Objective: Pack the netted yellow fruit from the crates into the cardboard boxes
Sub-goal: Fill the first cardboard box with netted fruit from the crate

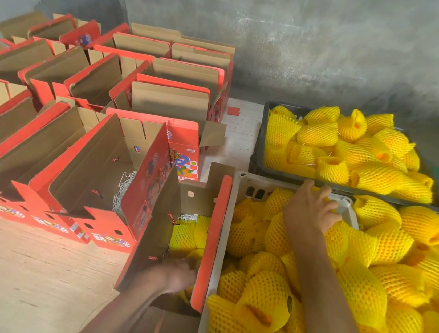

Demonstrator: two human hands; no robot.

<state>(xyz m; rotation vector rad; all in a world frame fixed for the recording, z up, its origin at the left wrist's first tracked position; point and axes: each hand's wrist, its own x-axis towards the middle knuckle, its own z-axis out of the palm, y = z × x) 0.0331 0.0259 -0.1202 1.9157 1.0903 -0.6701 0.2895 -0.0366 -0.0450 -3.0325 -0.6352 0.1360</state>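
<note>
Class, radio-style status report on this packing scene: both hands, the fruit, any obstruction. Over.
Left hand down in the open cardboard box, blurred. Right hand gripping netted fruit at the grey crate far rim. Nothing blocking.

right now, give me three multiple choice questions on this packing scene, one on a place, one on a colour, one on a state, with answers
1. Where is the left hand?
A. inside the open cardboard box beside the grey crate
B. on the black crate
C. flat on the floor

2. What colour is the far crate of netted fruit?
A. white
B. black
C. red

3. What is the state of the box that the left hand is in?
A. closed and sealed
B. open and empty
C. open, with netted fruit already in it

Answers:
1 A: the hand reaches down between the box's raised flaps.
2 B: its rim and wall are dark, unlike the near grey crate, where the right hand reaches into the fruit.
3 C: yellow netted fruit shows at its far end.
</note>
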